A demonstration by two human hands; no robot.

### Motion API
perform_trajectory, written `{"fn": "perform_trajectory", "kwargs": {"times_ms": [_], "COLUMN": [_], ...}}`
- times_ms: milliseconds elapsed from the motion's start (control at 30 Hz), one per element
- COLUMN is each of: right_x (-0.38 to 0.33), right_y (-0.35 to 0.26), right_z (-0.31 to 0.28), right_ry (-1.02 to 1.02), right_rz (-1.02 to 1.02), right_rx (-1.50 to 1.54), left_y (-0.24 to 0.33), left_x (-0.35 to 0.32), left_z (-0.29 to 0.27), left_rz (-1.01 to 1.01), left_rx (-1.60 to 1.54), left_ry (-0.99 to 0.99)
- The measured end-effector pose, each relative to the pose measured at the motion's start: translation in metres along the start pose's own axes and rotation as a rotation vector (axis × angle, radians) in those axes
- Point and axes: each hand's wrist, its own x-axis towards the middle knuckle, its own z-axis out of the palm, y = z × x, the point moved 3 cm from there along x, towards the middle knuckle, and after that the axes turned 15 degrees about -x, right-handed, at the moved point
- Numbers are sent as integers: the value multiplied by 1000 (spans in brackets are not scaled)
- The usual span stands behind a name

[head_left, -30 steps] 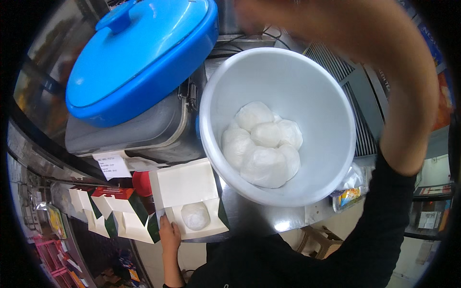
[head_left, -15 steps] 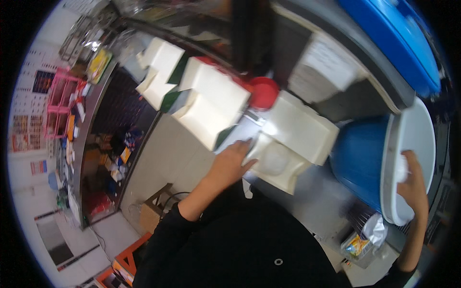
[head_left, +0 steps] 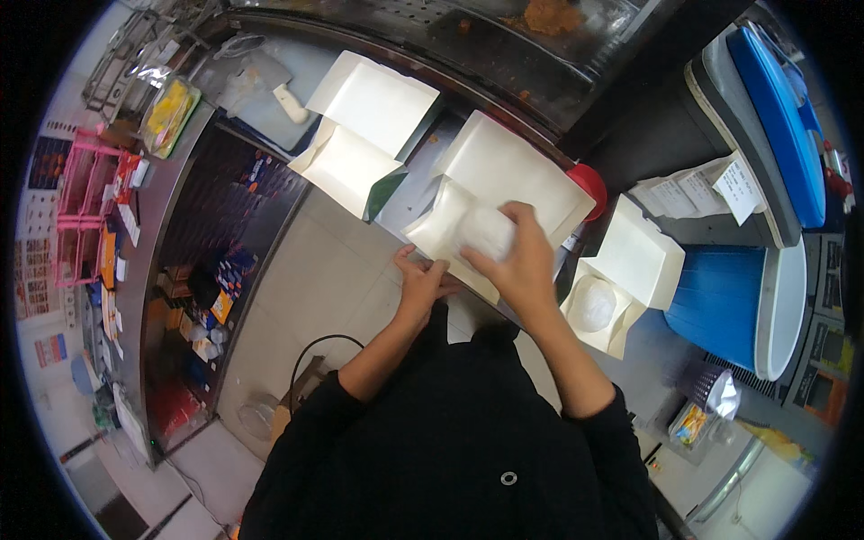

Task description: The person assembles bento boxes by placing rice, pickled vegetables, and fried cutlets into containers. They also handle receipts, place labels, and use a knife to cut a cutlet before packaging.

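Note:
My right hand [head_left: 524, 256] is closed around a white, rounded wrapped bundle [head_left: 487, 232], holding it over the lower half of the middle cardboard food box [head_left: 513, 166]. What is wrapped inside I cannot make out. At that box's near left edge, my left hand [head_left: 423, 281] grips the cardboard between thumb and fingers. A similar white bundle [head_left: 594, 303] sits inside the right-hand food box [head_left: 639, 252], whose lid is up. To the left stands another food box [head_left: 373, 103], cream inside and green outside, its lid also raised.
A blue tub with a white rim [head_left: 715, 301] stands at the right, below a blue lid [head_left: 778, 121]. Paper slips [head_left: 702, 191] hang from a dark cabinet. Behind the middle box is a red round container [head_left: 589, 187]. A white-handled cleaver [head_left: 290, 104] lies far left.
My right hand has come from the tub at the right to the middle box, carrying a white bundle. My left hand has shifted from the right box to the middle one. The view has turned.

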Motion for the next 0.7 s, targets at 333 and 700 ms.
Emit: {"fn": "perform_trajectory", "kwargs": {"times_ms": [333, 700], "right_x": [-9, -44], "right_y": [27, 240], "right_z": [43, -400], "right_ry": [-263, -272], "right_rz": [-129, 366], "right_rx": [-390, -616], "left_y": [-4, -1], "left_x": [2, 6], "left_z": [-5, -10], "left_rz": [-13, 74], "left_rx": [4, 72], "left_ry": [-82, 91]}}
